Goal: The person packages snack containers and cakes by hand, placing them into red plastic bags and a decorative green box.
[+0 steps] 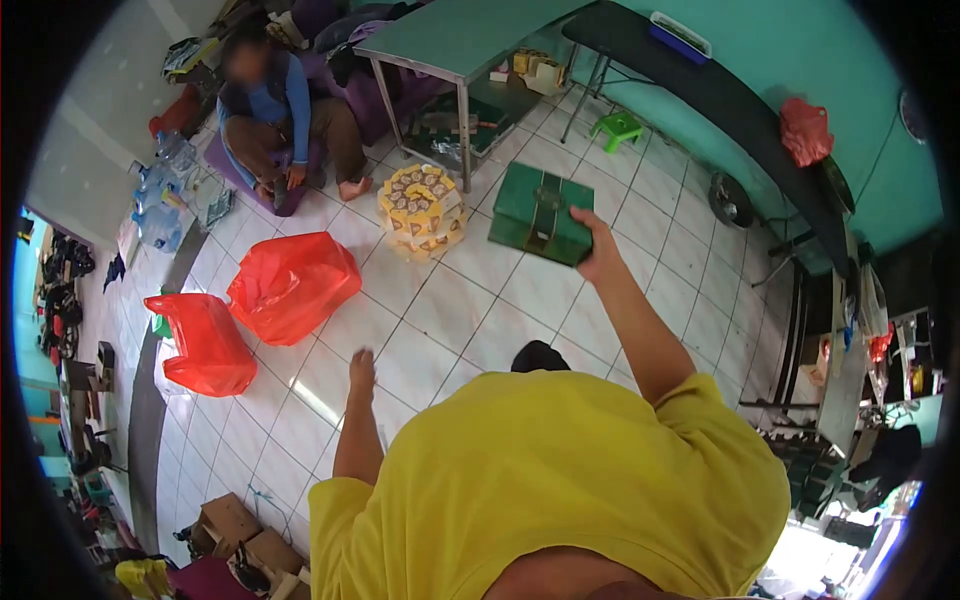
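My right hand (592, 243) grips the right side of a green box (518, 208) with a dark band across it, held above the tiled floor. Down at my left side hangs my left hand (362, 372), away from any object; its fingers look small and their spread is unclear. Between the hands and farther forward, a round stack of yellow and white patterned packs (422, 212) stands on the floor. Two red plastic bags lie left of the stack, a larger one (295, 287) and a smaller one (208, 345).
A person in blue sleeves (298, 100) sits low at the back left, beside water bottles (158, 205). A metal table (462, 40) and a long black table (700, 95) stand ahead. A green stool (617, 130) is under the black one. Cardboard boxes (230, 520) lie lower left.
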`<state>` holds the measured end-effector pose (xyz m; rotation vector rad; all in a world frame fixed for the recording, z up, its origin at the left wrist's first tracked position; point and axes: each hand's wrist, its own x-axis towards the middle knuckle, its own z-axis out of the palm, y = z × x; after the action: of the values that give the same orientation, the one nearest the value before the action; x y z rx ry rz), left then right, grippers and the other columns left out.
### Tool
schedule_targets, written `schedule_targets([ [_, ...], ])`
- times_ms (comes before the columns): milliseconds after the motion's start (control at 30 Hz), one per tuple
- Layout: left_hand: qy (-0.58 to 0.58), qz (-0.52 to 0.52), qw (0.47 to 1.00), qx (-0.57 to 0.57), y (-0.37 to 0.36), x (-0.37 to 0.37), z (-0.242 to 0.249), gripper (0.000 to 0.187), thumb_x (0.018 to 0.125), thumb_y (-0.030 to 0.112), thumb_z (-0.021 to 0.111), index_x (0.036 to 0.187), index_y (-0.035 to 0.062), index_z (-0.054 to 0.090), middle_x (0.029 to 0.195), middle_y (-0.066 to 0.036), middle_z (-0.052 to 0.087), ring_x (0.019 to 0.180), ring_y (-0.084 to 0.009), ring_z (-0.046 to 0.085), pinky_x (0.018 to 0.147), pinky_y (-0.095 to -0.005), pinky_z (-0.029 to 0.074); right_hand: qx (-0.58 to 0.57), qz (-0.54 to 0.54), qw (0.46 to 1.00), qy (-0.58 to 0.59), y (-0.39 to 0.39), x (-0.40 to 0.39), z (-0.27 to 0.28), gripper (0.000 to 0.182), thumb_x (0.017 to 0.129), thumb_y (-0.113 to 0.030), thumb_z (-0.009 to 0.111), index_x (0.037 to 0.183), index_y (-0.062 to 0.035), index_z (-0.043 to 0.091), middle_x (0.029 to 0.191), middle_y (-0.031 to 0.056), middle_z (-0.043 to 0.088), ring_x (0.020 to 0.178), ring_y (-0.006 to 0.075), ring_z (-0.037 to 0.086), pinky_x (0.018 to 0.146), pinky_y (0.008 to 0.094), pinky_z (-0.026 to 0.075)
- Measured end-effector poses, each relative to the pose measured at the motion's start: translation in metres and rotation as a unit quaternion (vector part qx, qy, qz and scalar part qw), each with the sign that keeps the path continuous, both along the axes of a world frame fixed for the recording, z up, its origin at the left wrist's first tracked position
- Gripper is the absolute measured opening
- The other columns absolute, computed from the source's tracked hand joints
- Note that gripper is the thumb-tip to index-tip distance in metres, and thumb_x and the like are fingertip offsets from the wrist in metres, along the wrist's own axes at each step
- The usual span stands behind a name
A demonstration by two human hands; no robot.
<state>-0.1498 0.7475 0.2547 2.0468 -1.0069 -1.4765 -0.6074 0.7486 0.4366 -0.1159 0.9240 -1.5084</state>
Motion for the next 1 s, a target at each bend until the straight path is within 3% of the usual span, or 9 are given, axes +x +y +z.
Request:
schedule_targets([
  [67, 0.065, -0.010, 0.995, -0.074, -0.045, -0.065, 0.046, 0.041, 0.083, 0.032, 0.048, 0.119, 0.0121, 0.047, 0.087, -0.003, 0.052, 0.077, -0.0149, 0.048, 0.066, -0.0307, 0.042, -0.006, 0.008, 1.000, 0.013, -0.066, -0.016, 0.006, 0.037, 0.072, -0.020, 0.063, 0.104, -0.0067, 0.049, 0.098, 0.0101, 0.056, 0.090, 0.0271, 0.055, 0.081, 0.0422, 0.046],
  [267, -0.051, -0.149, 0.959, -0.237, -0.056, -0.134, 0.022, 0.036, 0.085, 0.022, 0.050, 0.117, 0.0041, 0.049, 0.104, -0.015, 0.056, 0.097, -0.0238, 0.053, 0.082, -0.0313, 0.041, -0.021, 0.043, 0.998, 0.039, -0.274, -0.074, -0.007, 0.038, 0.068, -0.017, 0.066, 0.101, -0.0059, 0.050, 0.095, 0.0100, 0.056, 0.086, 0.0267, 0.056, 0.074, 0.0424, 0.049],
  [300, -0.057, -0.113, 0.976, -0.175, -0.040, -0.127, -0.014, 0.036, 0.085, 0.020, 0.049, 0.117, 0.0033, 0.048, 0.113, -0.017, 0.053, 0.108, -0.0251, 0.049, 0.087, -0.0317, 0.039, -0.024, 0.025, 0.998, 0.058, -0.315, -0.084, -0.010, 0.037, 0.069, -0.018, 0.065, 0.101, -0.0055, 0.051, 0.097, 0.0106, 0.057, 0.088, 0.0278, 0.056, 0.079, 0.0431, 0.047],
  [400, -0.130, 0.055, 0.984, 0.109, 0.080, -0.077, -0.131, 0.033, 0.081, 0.022, 0.050, 0.108, 0.0016, 0.052, 0.081, -0.011, 0.058, 0.065, -0.0197, 0.053, 0.059, -0.0312, 0.044, -0.024, 0.028, 0.999, 0.034, -0.408, -0.113, -0.046, 0.036, 0.069, -0.017, 0.065, 0.100, -0.0054, 0.051, 0.099, 0.0114, 0.056, 0.090, 0.0292, 0.056, 0.080, 0.0463, 0.047],
  [533, -0.204, 0.158, 0.930, 0.263, 0.182, -0.053, -0.098, 0.031, 0.080, 0.021, 0.049, 0.105, 0.0021, 0.052, 0.074, -0.008, 0.055, 0.058, -0.0173, 0.049, 0.053, -0.0304, 0.042, -0.029, 0.011, 0.997, 0.073, -0.514, -0.132, -0.054, 0.075, 0.060, -0.008, 0.071, 0.123, -0.0128, 0.029, 0.112, 0.0129, 0.044, 0.093, 0.0307, 0.052, 0.073, 0.0469, 0.048],
  [600, -0.167, 0.292, 0.910, 0.242, 0.191, -0.070, -0.086, 0.030, 0.080, 0.021, 0.049, 0.103, 0.0024, 0.052, 0.071, -0.007, 0.053, 0.055, -0.0161, 0.047, 0.050, -0.0300, 0.041, 0.006, -0.091, 0.988, 0.127, -0.535, -0.114, -0.034, 0.057, 0.065, -0.009, 0.068, 0.114, -0.0084, 0.040, 0.107, 0.0139, 0.050, 0.094, 0.0319, 0.053, 0.071, 0.0510, 0.048],
  [767, 0.093, 0.445, 0.890, 0.016, 0.102, -0.173, -0.179, 0.024, 0.078, 0.019, 0.049, 0.096, 0.0027, 0.050, 0.067, -0.002, 0.047, 0.053, -0.0114, 0.041, 0.043, -0.0272, 0.036, 0.068, -0.015, 0.951, 0.302, -0.605, -0.132, -0.109, 0.081, 0.063, -0.029, 0.071, 0.131, -0.0133, 0.031, 0.125, 0.0156, 0.035, 0.109, 0.0326, 0.043, 0.079, 0.0477, 0.044],
  [867, -0.054, 0.093, 0.994, -0.013, -0.085, -0.288, 0.029, 0.040, 0.083, 0.022, 0.053, 0.120, 0.0082, 0.045, 0.104, -0.015, 0.055, 0.096, -0.0258, 0.053, 0.080, -0.0322, 0.043, 0.136, 0.067, 0.887, 0.437, -0.585, -0.142, -0.089, 0.081, 0.065, -0.044, 0.064, 0.132, -0.0131, 0.031, 0.128, 0.0166, 0.032, 0.112, 0.0332, 0.040, 0.080, 0.0479, 0.042],
  [1000, -0.089, -0.025, 0.985, -0.148, -0.146, -0.334, 0.082, 0.035, 0.083, 0.018, 0.053, 0.116, 0.0070, 0.048, 0.097, -0.014, 0.053, 0.083, -0.0244, 0.054, 0.070, -0.0334, 0.045, 0.090, 0.096, 0.941, 0.312, -0.538, -0.201, -0.118, 0.066, 0.070, -0.052, 0.057, 0.119, -0.0085, 0.044, 0.116, 0.0115, 0.036, 0.100, 0.0259, 0.042, 0.072, 0.0403, 0.041],
])
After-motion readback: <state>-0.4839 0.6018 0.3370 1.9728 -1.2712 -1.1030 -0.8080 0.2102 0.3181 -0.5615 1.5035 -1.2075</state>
